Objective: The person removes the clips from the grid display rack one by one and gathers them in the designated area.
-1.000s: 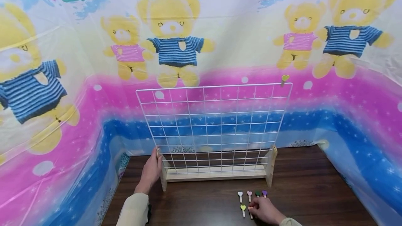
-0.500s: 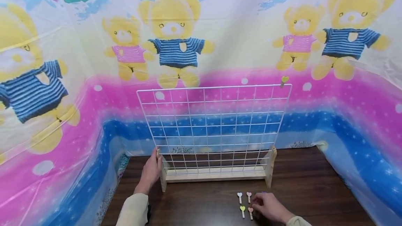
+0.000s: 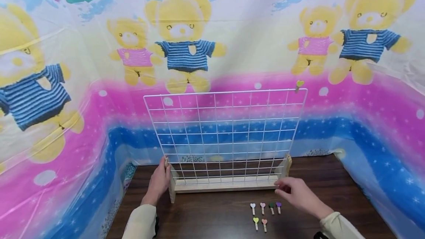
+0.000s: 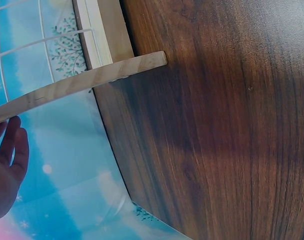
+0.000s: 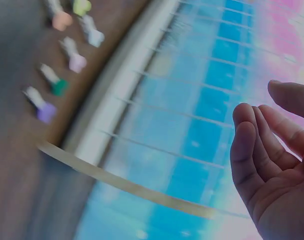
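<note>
A white wire grid panel (image 3: pixel 224 133) stands upright in a wooden base (image 3: pixel 229 185) on the table. My left hand (image 3: pixel 159 180) holds the base's left side post (image 4: pixel 81 82) near its top; in the left wrist view its fingertips (image 4: pixel 14 122) meet the wood's edge. My right hand (image 3: pixel 300 194) is raised in front of the base's right end, its fingers loosely bent. In the right wrist view a gap shows between thumb and fingers (image 5: pixel 244 145), with nothing between them. Below it, several small heart-topped clothespins (image 3: pixel 264 225) lie in two rows. A yellow-green heart clothespin (image 3: pixel 300 84) sits on the panel's top right.
A dark wooden table (image 3: pixel 206 217) carries the stand and the clothespins. Behind and at both sides hangs a cloth (image 3: pixel 245 54) printed with bears. The base's right side post (image 3: pixel 288 163) is close to my right hand.
My right hand has lifted from the clothespins and moved forward and right, uncovering the peach, green and purple ones. My left hand stays on the post.
</note>
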Motion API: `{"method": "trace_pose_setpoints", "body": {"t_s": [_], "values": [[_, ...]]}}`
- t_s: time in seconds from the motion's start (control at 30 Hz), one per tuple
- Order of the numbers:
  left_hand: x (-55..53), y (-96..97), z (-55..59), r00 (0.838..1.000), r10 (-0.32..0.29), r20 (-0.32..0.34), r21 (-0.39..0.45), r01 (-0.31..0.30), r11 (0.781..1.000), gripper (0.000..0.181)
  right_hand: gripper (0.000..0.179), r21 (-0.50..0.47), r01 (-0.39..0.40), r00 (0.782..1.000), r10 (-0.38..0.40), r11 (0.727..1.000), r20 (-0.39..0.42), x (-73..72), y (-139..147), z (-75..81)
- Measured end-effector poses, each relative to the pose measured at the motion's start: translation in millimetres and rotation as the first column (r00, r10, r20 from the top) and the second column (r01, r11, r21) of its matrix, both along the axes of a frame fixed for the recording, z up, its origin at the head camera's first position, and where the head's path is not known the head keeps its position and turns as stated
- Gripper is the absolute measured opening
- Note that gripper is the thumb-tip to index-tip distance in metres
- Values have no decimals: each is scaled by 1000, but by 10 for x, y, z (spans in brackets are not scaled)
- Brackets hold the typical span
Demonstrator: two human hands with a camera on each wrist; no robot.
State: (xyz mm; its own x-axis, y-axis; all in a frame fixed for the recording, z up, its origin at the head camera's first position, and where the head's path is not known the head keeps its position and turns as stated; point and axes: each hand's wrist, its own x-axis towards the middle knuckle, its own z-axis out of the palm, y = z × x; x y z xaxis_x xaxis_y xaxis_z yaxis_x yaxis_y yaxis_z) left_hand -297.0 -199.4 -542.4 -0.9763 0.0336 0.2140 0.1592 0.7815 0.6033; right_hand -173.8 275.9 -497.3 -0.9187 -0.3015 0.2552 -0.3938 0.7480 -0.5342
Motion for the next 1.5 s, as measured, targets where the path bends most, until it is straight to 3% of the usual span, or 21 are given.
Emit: {"method": "trace_pose_setpoints", "body": {"t_s": [0.27, 0.77, 1.07, 1.33, 1.4, 1.5], "values": [[16, 4, 20, 1000, 19, 6, -3, -19, 1000, 46, 17, 10, 29, 981, -26, 1000, -194, -121, 85, 562], [8, 5, -26, 1000, 20, -6, -3, -20, 1000, 47, 20, 57, 66, 923, -39, 996, -382, -368, 224, 1467], [12, 18, -8, 1000, 18, -6, 3, -18, 1000, 47, 24, -15, 124, 869, -116, 992, -482, -505, 317, 2014], [24, 28, 19, 1000, 20, -10, -10, -20, 1000, 47, 24, -171, 146, 788, -219, 974, -575, -645, 346, 2291], [27, 27, 19, 1000, 22, -9, -14, -22, 1000, 47, 29, -208, 169, 805, -257, 963, -534, -681, 332, 2340], [25, 29, 16, 1000, 25, -1, -19, -25, 1000, 47, 41, -247, 209, 860, -298, 946, -414, -729, 300, 2400]]}}
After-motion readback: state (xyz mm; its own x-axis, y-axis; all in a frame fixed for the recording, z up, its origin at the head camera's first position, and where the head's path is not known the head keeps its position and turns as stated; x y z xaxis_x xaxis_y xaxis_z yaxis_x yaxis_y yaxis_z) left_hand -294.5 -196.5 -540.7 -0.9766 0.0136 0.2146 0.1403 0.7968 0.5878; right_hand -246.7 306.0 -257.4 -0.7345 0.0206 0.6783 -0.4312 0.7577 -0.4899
